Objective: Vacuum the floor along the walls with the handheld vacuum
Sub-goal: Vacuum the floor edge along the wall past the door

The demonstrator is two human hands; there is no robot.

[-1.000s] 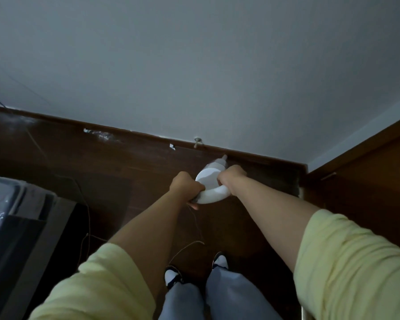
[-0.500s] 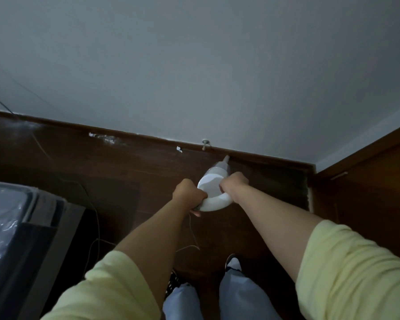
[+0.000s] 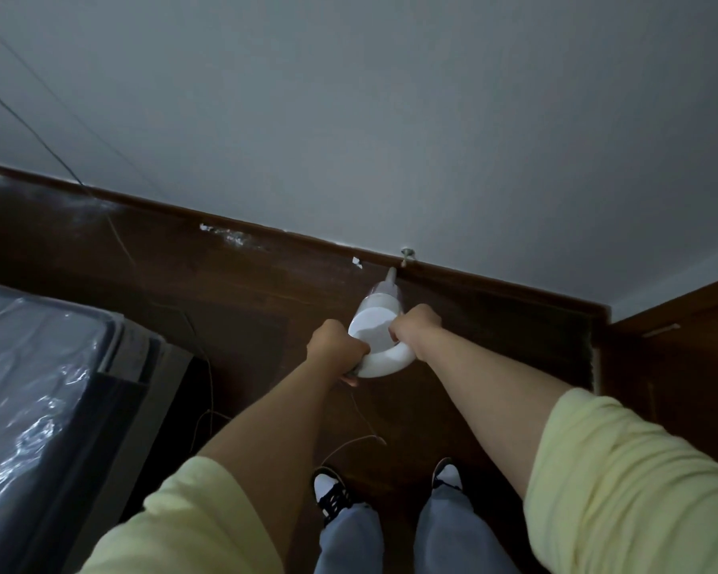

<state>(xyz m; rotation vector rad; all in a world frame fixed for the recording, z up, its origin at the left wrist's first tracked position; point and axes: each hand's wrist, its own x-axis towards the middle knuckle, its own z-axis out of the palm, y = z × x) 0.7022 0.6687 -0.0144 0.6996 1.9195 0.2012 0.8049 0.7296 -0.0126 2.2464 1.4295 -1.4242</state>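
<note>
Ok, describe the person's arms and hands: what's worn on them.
Both arms wear loose pale-yellow sleeves, left sleeve and right sleeve, pushed up so the forearms are bare. The left hand and right hand are bare too: no gloves, rings or watch visible.

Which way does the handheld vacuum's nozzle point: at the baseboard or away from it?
At it: the handheld vacuum, gripped by both hands, aims its nozzle at the baseboard.

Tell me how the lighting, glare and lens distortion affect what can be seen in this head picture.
Head view: dim, bluish light; the dark floor swallows detail, while the white handheld vacuum gripped by the left hand and right hand stands out. Glare streaks the plastic-wrapped mattress. Wide-angle distortion stretches the yellow sleeves and splays the skirting board.
</note>
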